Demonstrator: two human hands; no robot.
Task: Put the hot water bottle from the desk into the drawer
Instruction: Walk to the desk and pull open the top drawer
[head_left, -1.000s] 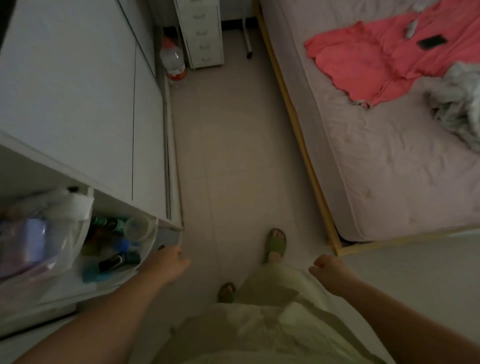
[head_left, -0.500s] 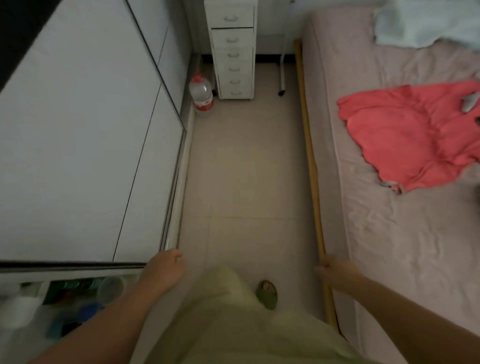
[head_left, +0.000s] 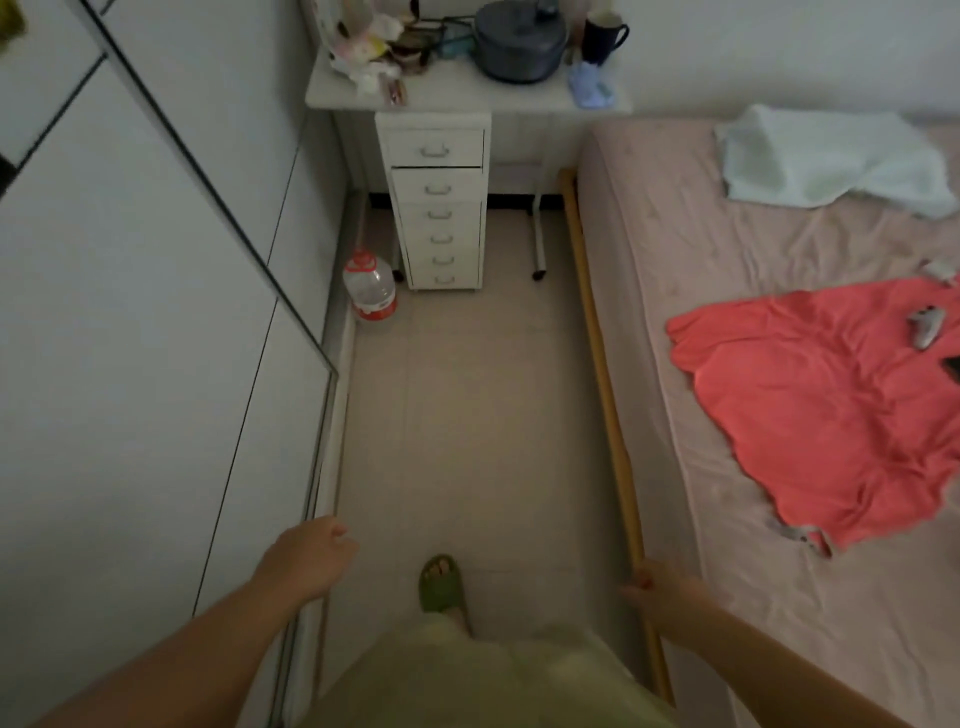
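Observation:
At the far end of the aisle stands a white desk (head_left: 457, 97). On its right part lies a small pale blue soft item (head_left: 590, 88), possibly the hot water bottle; I cannot tell for sure. Under the desk is a white drawer unit (head_left: 439, 218) with several drawers, and a dark gap shows below the top drawer (head_left: 435, 148). My left hand (head_left: 307, 558) hangs low at the left beside the wardrobe edge, fingers loose, holding nothing. My right hand (head_left: 658, 586) is curled next to the wooden bed rail, also holding nothing. Both hands are far from the desk.
A grey lidded pot (head_left: 519, 42), a dark mug (head_left: 602, 30) and a pile of clutter (head_left: 370, 52) share the desk. A water jug (head_left: 370, 287) stands on the floor left of the drawers. White wardrobe doors (head_left: 130, 322) line the left. The bed (head_left: 753, 291) with a red garment (head_left: 831, 410) lines the right.
The view has lifted and moved up the aisle. The open cluttered shelf at the left has dropped out of sight, and the desk top has come into view. Both hands stay low.

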